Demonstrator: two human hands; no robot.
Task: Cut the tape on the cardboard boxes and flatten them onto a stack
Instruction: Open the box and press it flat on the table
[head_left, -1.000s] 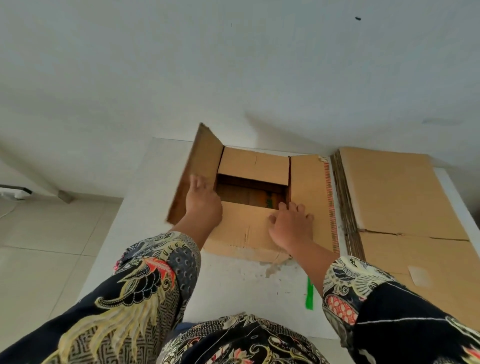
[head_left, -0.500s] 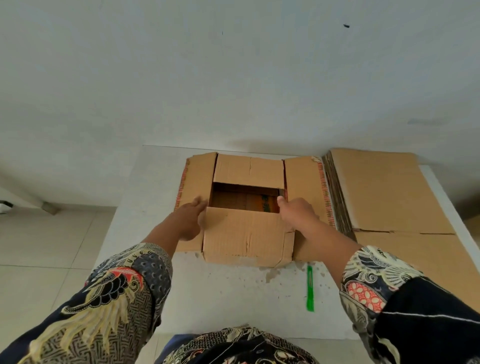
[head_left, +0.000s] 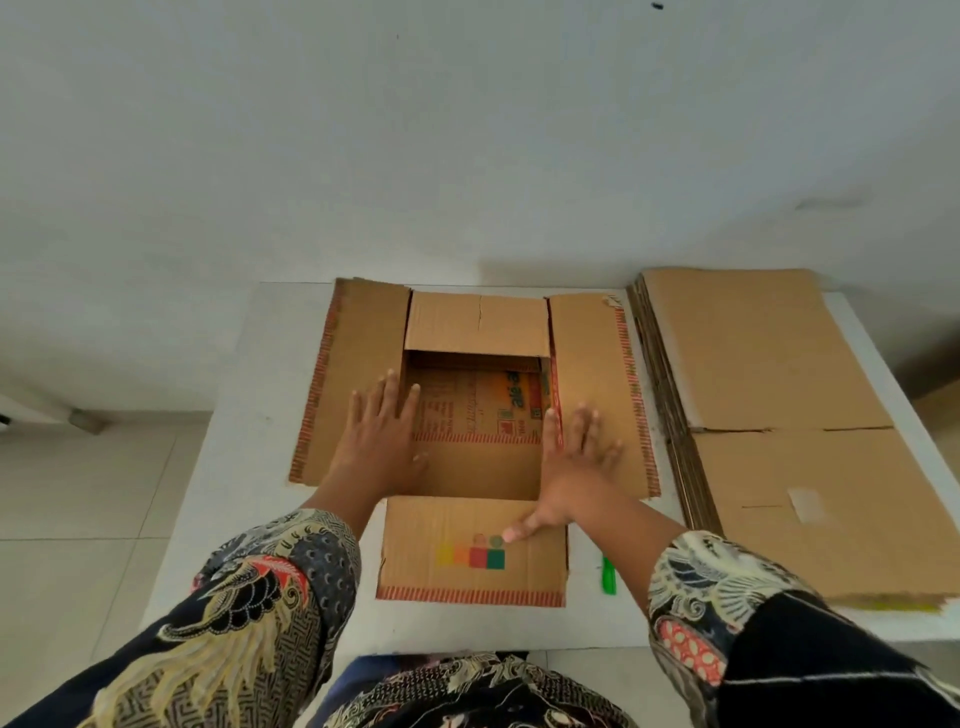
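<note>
Here we go: I have the cardboard box (head_left: 475, 410) at centre frame on the white table (head_left: 249, 467), all four top flaps folded out. My left hand (head_left: 382, 441) lies flat, fingers straight and spread, pressing the left flap beside the opening. My right hand (head_left: 571, 467) is flat as well, fingers splayed on the right flap, thumb reaching down onto the near flap (head_left: 472, 551) with the coloured squares. Neither hand has hold of anything. The flattened stack (head_left: 769, 415) sits at the right of the frame, just beside the box. The green cutter (head_left: 608, 574) lies on the table at lower right, by my right forearm.

The risks as I judge them: the box body stands square, so pressing straight down could buckle a wall instead of folding it. My sleeve could sweep the cutter off the edge.
</note>
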